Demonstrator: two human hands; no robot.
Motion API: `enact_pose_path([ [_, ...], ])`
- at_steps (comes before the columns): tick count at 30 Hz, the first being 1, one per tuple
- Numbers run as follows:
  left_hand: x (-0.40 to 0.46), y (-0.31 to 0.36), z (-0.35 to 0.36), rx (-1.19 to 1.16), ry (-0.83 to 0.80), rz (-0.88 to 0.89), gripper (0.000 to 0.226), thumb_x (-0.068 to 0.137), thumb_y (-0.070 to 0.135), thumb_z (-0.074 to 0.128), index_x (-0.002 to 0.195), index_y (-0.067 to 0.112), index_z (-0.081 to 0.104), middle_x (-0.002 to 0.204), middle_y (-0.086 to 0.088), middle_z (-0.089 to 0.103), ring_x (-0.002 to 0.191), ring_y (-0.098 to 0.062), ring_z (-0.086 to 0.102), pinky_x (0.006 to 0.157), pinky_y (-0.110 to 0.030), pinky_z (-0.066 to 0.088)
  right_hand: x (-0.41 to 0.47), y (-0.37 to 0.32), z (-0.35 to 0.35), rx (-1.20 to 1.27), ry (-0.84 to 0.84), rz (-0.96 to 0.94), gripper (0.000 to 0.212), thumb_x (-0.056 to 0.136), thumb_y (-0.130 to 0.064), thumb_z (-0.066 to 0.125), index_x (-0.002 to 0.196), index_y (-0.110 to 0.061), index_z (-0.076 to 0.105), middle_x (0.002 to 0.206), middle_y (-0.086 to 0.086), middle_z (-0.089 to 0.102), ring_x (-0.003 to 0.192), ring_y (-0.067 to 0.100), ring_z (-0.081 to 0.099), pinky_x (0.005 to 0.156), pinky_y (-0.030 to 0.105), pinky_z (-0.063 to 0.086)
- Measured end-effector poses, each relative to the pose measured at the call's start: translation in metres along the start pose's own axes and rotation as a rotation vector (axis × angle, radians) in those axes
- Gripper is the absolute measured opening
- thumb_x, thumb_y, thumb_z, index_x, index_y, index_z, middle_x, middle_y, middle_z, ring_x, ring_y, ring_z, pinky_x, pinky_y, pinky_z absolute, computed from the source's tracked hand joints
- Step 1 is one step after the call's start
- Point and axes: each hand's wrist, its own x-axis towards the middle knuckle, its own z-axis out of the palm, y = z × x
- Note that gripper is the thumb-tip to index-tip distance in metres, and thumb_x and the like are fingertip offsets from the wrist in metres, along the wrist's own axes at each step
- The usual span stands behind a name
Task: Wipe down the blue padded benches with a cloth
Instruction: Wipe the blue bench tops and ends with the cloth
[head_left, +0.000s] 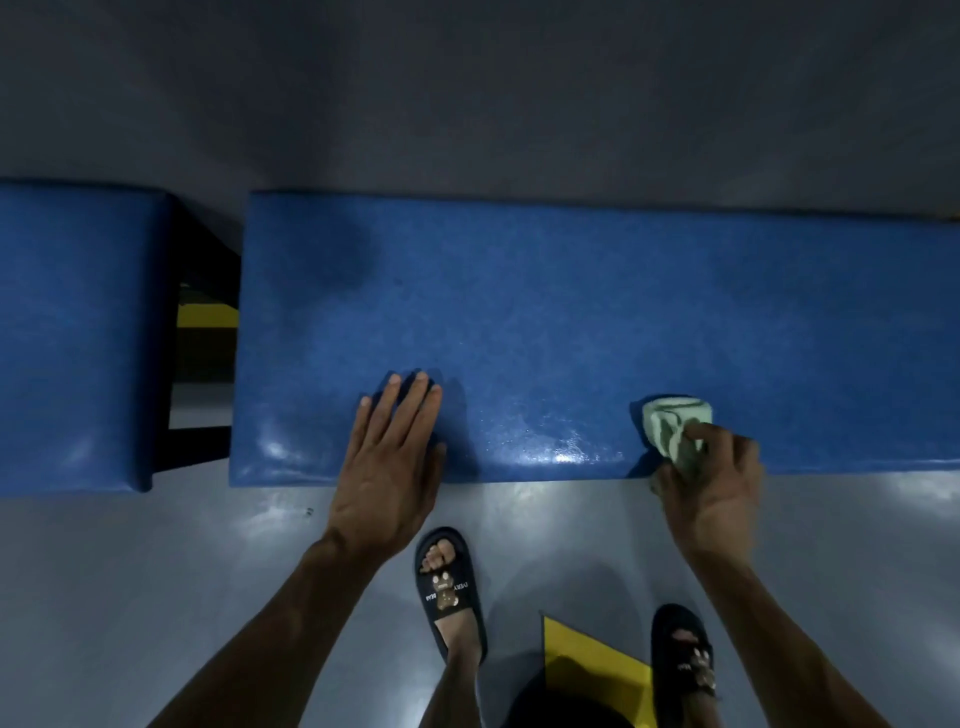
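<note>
The long blue padded counter (571, 312) is stretching across the view, a second counter (72, 332) sitting just beside its left end. The left hand (392, 462) is lying flat, released, on its near edge. The right hand's (711, 483) grip is clenching a crumpled pale-green cloth (670, 421) against the near edge.

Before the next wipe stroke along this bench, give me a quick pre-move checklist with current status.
1. Cloth gripped by right hand: ok.
2. Cloth touching the middle bench, at its near edge: ok.
3. Left hand flat on the bench, apart from the cloth: ok.
4. Bench top between the hands free of objects: ok.
5. Cloth still damp or clean enough: cannot tell.
6. Left bench already wiped: cannot tell.
</note>
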Motion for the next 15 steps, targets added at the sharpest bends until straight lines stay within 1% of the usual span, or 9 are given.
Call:
enact_pose_path([
  [2,0.0,-0.003,0.0,-0.005,-0.005,0.002,0.056,0.102,0.033,0.034,0.153,0.009,0.033,0.163,-0.006,0.025,0.153,-0.026,0.014,0.119,-0.058,0.022,-0.007,-0.015,0.008,0.037,0.002,0.028,0.036,0.081,-0.019,0.068,0.113,-0.013,0.052,0.111,0.01,0.044,0.093,0.037,0.052,0.076,0.036,0.044],
  [3,-0.001,-0.004,0.0,-0.003,-0.007,-0.004,0.056,0.102,0.034,0.034,0.153,0.009,0.032,0.163,-0.005,0.024,0.153,-0.026,0.013,0.119,-0.057,0.022,-0.012,-0.027,0.015,0.054,0.012,0.021,0.035,0.081,-0.023,0.064,0.112,-0.013,0.052,0.109,0.009,0.044,0.091,0.035,0.053,0.075,0.032,0.041],
  [4,-0.002,-0.006,-0.001,0.002,-0.01,-0.008,0.056,0.103,0.034,0.034,0.153,0.009,0.031,0.163,-0.005,0.024,0.153,-0.026,0.013,0.119,-0.057,0.022,-0.019,-0.041,0.024,0.072,0.019,-0.001,0.036,0.079,-0.026,0.062,0.111,-0.012,0.053,0.108,0.008,0.044,0.089,0.034,0.053,0.074,0.031,0.04],
  [6,-0.004,-0.008,-0.001,0.004,-0.015,-0.012,0.056,0.103,0.034,0.034,0.154,0.01,0.03,0.164,-0.005,0.023,0.153,-0.026,0.012,0.119,-0.057,0.021,-0.035,-0.074,0.041,0.107,-0.001,-0.065,0.041,0.076,-0.024,0.063,0.114,-0.011,0.056,0.107,0.008,0.045,0.089,0.032,0.051,0.075,0.032,0.04],
  [8,-0.006,-0.009,-0.001,0.004,-0.021,-0.013,0.057,0.103,0.034,0.034,0.154,0.01,0.03,0.164,-0.005,0.023,0.153,-0.026,0.012,0.119,-0.057,0.021,-0.053,-0.107,0.059,0.115,-0.065,-0.132,0.047,0.074,-0.022,0.065,0.119,-0.011,0.056,0.109,0.008,0.046,0.093,0.028,0.049,0.079,0.032,0.039],
  [10,-0.007,-0.01,-0.003,0.005,-0.022,-0.011,0.057,0.103,0.034,0.034,0.154,0.009,0.03,0.163,-0.006,0.023,0.153,-0.026,0.013,0.119,-0.057,0.021,-0.062,-0.132,0.068,0.115,-0.13,-0.182,0.052,0.073,-0.02,0.067,0.122,-0.013,0.053,0.113,0.008,0.046,0.098,0.027,0.049,0.081,0.034,0.043],
  [12,-0.009,-0.012,-0.004,0.009,-0.019,-0.015,0.056,0.103,0.034,0.034,0.154,0.009,0.031,0.163,-0.006,0.024,0.153,-0.026,0.013,0.119,-0.057,0.021,-0.059,-0.139,0.066,0.111,-0.194,-0.249,0.051,0.074,-0.021,0.066,0.122,-0.016,0.052,0.115,0.006,0.046,0.099,0.026,0.048,0.079,0.035,0.046],
  [14,-0.009,-0.013,-0.006,0.012,-0.021,-0.015,0.056,0.103,0.034,0.034,0.154,0.009,0.031,0.163,-0.006,0.024,0.153,-0.026,0.013,0.119,-0.057,0.021,-0.046,-0.124,0.052,0.072,-0.24,-0.334,0.051,0.075,-0.024,0.062,0.124,-0.02,0.05,0.114,0.004,0.045,0.097,0.025,0.048,0.076,0.035,0.047],
  [15,-0.009,-0.013,-0.006,0.012,-0.024,-0.013,0.057,0.103,0.034,0.034,0.154,0.009,0.031,0.163,-0.006,0.024,0.153,-0.026,0.013,0.119,-0.057,0.021,-0.037,-0.108,0.044,0.049,-0.236,-0.351,0.051,0.075,-0.026,0.06,0.125,-0.021,0.05,0.112,0.004,0.044,0.094,0.026,0.049,0.073,0.036,0.048],
])
